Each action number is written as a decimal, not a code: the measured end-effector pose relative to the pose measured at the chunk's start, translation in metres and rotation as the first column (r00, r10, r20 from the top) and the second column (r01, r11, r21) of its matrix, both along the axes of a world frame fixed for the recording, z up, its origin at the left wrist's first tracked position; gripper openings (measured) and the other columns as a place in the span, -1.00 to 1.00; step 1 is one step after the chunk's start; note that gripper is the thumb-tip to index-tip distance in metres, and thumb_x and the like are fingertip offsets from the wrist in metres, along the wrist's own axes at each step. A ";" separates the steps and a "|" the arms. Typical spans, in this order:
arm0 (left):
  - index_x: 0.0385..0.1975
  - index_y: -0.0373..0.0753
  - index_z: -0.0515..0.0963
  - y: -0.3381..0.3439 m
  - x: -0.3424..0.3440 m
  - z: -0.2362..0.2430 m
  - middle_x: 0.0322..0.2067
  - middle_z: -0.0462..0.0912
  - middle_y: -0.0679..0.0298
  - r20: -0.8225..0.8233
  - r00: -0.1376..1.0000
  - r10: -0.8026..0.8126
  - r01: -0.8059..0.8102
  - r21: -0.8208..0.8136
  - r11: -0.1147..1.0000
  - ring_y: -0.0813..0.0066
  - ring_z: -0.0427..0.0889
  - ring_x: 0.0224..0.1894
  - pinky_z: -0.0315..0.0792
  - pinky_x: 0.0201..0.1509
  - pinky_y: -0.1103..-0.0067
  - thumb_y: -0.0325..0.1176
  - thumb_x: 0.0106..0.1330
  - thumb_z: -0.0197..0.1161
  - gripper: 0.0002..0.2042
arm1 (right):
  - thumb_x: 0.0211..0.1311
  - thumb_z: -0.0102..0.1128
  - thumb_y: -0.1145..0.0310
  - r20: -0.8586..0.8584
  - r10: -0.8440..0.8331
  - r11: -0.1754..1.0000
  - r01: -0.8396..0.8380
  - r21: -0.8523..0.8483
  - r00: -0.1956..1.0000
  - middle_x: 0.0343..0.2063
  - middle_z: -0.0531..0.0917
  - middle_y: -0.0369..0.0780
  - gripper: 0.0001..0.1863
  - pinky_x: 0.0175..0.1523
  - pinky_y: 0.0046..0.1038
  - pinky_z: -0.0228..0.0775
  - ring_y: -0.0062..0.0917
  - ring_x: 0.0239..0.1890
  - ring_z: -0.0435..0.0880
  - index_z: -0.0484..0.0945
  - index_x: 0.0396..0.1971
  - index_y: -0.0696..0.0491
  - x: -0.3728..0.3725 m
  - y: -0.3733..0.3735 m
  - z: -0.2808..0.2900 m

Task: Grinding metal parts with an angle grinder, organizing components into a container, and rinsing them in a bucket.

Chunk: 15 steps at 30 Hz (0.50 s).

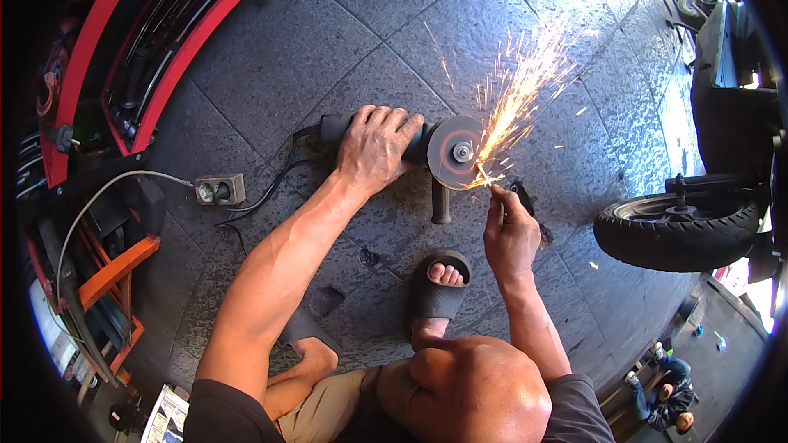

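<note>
My left hand (373, 148) is wrapped over the dark body of an angle grinder (332, 128) lying near the floor. The grinder's round disc (447, 133) looks blurred, as if spinning, and its side handle (442, 203) points back towards me. To the right of the disc, my right hand (510, 238) pinches a small metal piece (490, 181) against the disc's lower right edge. Bright sparks (525, 102) spray from that contact up and to the right. Glare and fingers hide the metal piece's full shape.
A socket block (220, 189) with a cable lies to the left. Beyond it stand a red tool cabinet (176, 57) and an orange metal frame (107, 279). At right is a motorcycle wheel (677, 234). Another person (663, 394) sits at the lower right. My sandalled foot (442, 291) is close below the grinder.
</note>
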<state>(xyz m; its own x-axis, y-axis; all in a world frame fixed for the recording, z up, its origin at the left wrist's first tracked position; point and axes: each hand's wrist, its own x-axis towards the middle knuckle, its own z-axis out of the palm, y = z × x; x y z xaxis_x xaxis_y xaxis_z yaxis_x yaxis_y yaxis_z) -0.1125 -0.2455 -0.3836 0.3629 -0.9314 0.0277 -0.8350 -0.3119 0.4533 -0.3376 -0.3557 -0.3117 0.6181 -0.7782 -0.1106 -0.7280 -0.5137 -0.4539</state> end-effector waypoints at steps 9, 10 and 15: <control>0.16 -0.19 0.55 -0.001 -0.001 0.000 0.06 0.64 0.20 0.011 1.000 0.008 -0.007 -0.012 1.000 0.24 0.57 0.13 0.34 0.32 0.29 -0.32 -0.22 0.66 -0.22 | 0.35 0.20 0.44 0.055 -0.029 0.996 0.024 0.086 0.998 -0.41 0.72 -0.01 -0.83 -0.28 -0.25 0.54 -0.10 -0.35 0.75 0.66 -0.11 0.03 -0.003 -0.002 -0.004; 0.16 -0.19 0.55 -0.001 -0.001 0.000 0.06 0.64 0.20 0.024 1.000 0.008 -0.008 -0.020 1.000 0.24 0.57 0.13 0.34 0.32 0.29 -0.32 -0.22 0.66 -0.22 | 0.34 0.21 0.42 0.039 -0.031 0.997 0.028 0.071 0.999 -0.42 0.73 -0.04 -0.83 -0.29 -0.22 0.55 -0.11 -0.35 0.75 0.65 -0.11 0.01 -0.004 -0.003 -0.004; 0.16 -0.19 0.55 -0.001 -0.002 0.000 0.05 0.64 0.20 0.016 1.000 0.007 -0.007 -0.015 1.000 0.24 0.57 0.13 0.34 0.31 0.29 -0.34 -0.21 0.65 -0.23 | 0.34 0.21 0.42 0.037 -0.020 0.997 0.017 0.079 0.999 -0.42 0.72 -0.02 -0.83 -0.30 -0.22 0.54 -0.09 -0.36 0.74 0.65 -0.10 0.01 -0.007 -0.001 -0.008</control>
